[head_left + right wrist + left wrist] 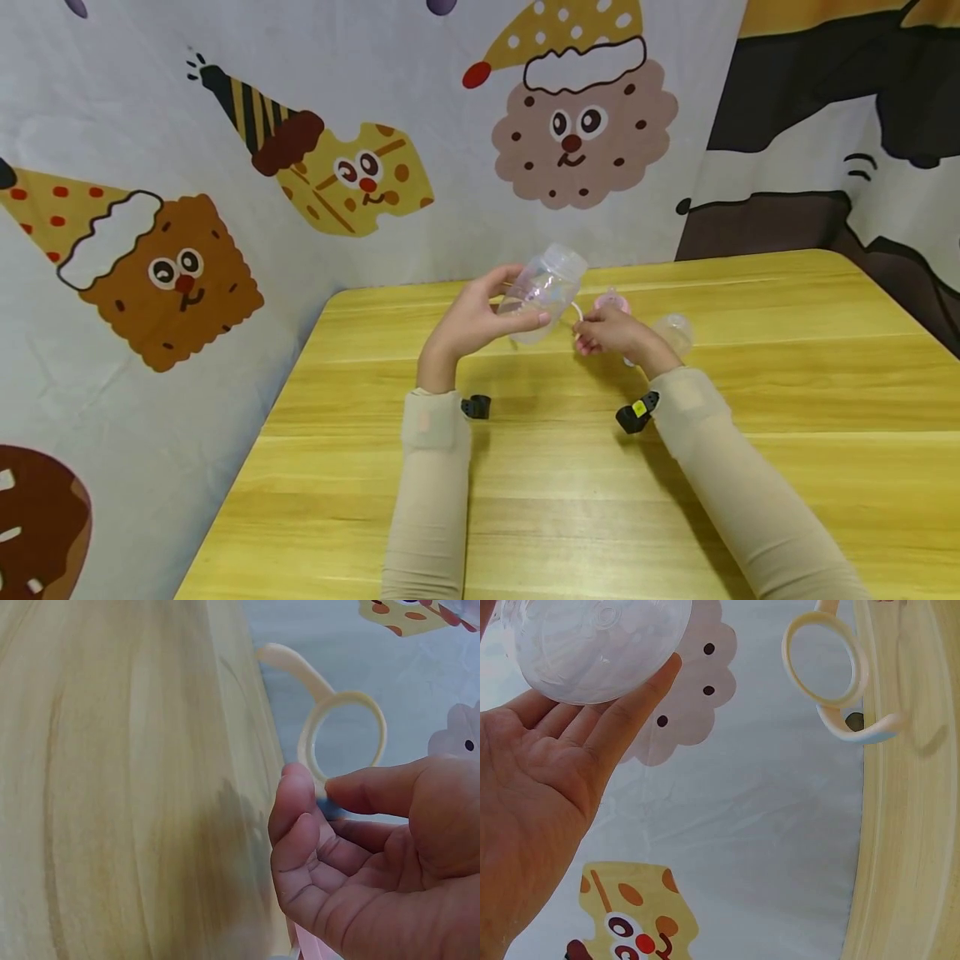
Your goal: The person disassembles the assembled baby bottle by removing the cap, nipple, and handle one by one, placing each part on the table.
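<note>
My left hand [468, 321] grips a clear baby bottle [546, 292] above the table, thumb on the near side and fingers behind. The bottle tilts, its neck up and to the right; in the left wrist view its round base [604, 645] shows. My right hand [613, 331] is just right of the bottle, apart from it. Thumb and forefinger pinch one arm of a white bottle handle [305, 671], a ring with two curved arms. The ring [861, 671] and its free arm face the bottle. My fingers hide the pinched arm.
A pink bottle part [612, 298] lies on the table behind my right hand. Beside my right wrist is a clear dome cover [677, 332], partly hidden. The wooden table [555, 517] meets a printed cloth backdrop [450, 225] at the back and left.
</note>
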A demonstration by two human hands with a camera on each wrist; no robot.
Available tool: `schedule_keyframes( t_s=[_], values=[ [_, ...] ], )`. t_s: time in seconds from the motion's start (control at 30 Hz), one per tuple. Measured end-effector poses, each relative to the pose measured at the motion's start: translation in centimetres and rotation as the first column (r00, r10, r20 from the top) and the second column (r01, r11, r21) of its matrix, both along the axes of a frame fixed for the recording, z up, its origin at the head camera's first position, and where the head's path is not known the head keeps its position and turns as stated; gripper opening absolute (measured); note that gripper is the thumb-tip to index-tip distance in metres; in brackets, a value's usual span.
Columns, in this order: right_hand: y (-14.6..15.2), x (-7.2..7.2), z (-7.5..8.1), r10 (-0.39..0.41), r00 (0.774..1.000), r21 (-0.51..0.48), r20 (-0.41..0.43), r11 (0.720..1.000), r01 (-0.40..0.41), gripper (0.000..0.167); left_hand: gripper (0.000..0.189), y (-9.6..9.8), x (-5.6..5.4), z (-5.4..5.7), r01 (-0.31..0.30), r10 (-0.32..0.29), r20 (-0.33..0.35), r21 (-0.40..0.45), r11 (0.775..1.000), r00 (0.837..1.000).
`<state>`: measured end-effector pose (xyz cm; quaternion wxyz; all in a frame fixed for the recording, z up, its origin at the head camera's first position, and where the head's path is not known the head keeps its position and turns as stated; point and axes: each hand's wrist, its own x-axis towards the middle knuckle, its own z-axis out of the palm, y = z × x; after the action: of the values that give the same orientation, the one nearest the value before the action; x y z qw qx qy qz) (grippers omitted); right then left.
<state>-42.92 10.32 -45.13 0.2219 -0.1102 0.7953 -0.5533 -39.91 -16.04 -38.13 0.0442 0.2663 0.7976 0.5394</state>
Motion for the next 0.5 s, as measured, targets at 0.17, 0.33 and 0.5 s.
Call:
schedule_keyframes(
  t_s=[0.17, 0.33, 0.5],
  values=[
    [0.01, 0.03, -0.21, -0.007, 1.000, 0.045, -0.028, 0.999, 0.009, 0.024, 0.071, -0.10, 0.01, -0.03, -0.005, 0.005, 0.005, -0.005, 1.000, 1.000],
    [-0.04, 0.03, -0.34, -0.007, 0.999, 0.085, -0.048, 0.996, 0.011, 0.025, 0.072, -0.22, -0.04, -0.08, -0.007, 0.008, 0.009, -0.006, 1.000, 1.000],
    [-0.15, 0.01, -0.36, -0.013, 0.998, 0.119, -0.054, 0.993, 0.019, 0.025, 0.072, -0.28, -0.03, 0.04, -0.009, 0.009, 0.007, -0.007, 1.000, 1.000]
  ],
)
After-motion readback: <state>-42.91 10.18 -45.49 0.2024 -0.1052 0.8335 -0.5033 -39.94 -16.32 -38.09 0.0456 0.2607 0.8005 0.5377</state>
